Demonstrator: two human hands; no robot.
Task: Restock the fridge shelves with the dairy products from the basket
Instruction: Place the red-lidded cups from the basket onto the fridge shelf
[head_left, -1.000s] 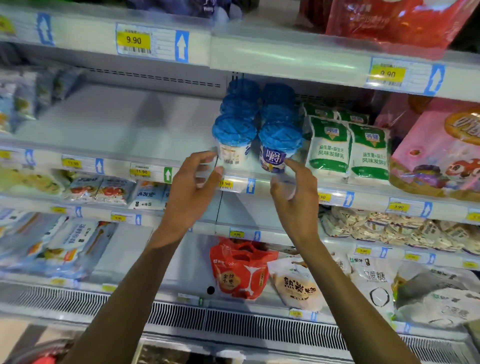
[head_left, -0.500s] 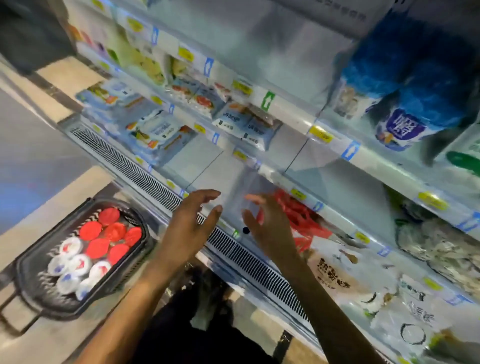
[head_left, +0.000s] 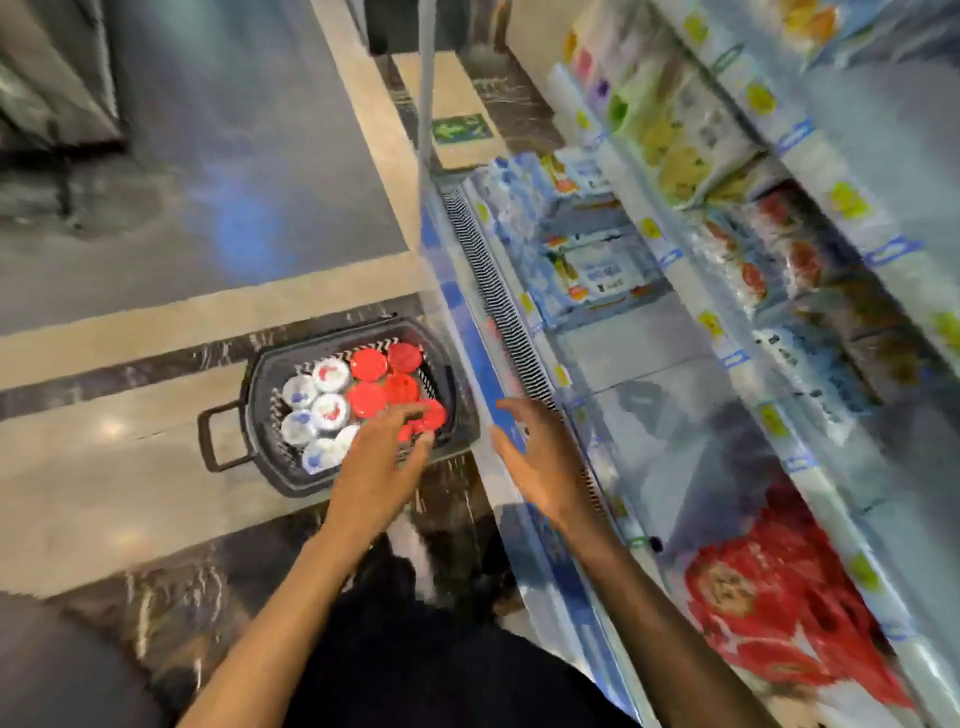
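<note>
A dark plastic basket (head_left: 258, 374) stands on the floor beside the fridge. Inside it are several red-lidded cups (head_left: 368, 364) on the right and several white-lidded cups (head_left: 300, 391) on the left. My left hand (head_left: 384, 457) hovers over the basket's near right corner with spread fingers above the red lids, holding nothing. My right hand (head_left: 535, 452) hangs open over the fridge's front grille (head_left: 485, 270), empty. The fridge shelves (head_left: 654, 364) run along the right, blurred.
Packaged goods fill the shelves: blue-white packs (head_left: 571, 228), yellow bags (head_left: 675, 150), a red bag (head_left: 769, 587) on the lowest shelf. A bare stretch of lower shelf (head_left: 639, 353) lies between them. The tiled floor (head_left: 156, 260) spreads to the left.
My view swung from the blue-lidded cups on the shelf down to the floor. Both hands dropped, and the left one now reaches over the basket.
</note>
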